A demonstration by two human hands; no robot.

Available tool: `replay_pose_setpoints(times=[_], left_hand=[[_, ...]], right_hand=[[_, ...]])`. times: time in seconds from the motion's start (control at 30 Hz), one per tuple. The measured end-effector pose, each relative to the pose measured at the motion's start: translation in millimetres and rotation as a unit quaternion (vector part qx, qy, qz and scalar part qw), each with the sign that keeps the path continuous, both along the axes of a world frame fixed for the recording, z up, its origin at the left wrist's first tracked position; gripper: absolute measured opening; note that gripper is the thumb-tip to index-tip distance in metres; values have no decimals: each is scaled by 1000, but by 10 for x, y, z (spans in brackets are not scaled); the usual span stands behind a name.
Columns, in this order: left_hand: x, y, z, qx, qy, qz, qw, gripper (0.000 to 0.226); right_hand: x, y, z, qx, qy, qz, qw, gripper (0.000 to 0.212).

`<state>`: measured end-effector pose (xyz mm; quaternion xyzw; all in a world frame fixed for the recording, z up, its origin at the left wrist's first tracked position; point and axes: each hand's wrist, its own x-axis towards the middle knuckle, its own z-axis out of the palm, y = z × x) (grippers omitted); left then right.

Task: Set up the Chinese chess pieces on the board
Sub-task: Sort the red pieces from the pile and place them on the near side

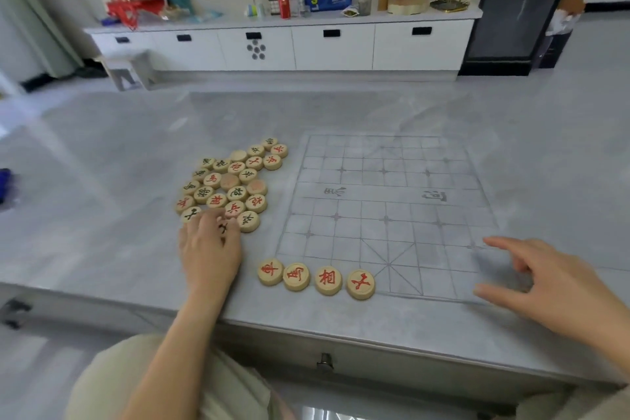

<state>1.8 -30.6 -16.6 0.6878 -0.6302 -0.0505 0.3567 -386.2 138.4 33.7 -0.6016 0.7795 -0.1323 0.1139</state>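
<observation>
Head view: four red pieces (315,278) run left-to-right along the near edge of the board (385,194) — left hand (209,249) pinches a black piece (223,228) at the pile (231,181), right hand (552,278) has fingers spread wide.

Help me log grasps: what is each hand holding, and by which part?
The left hand pinches a black-lettered chess piece by its rim, at the near edge of the pile. The right hand holds nothing.
</observation>
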Motion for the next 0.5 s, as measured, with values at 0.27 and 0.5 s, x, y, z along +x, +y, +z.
replay_pose_setpoints(times=[0.27, 0.5], left_hand=[[101, -376, -37, 196, -78, -36, 977, 77], [-54, -558, 15, 140, -1, -157, 978, 96]], right_hand=[[389, -255, 47, -28, -31, 45, 998, 109], [453, -254, -22, -21, -56, 59, 996, 103]])
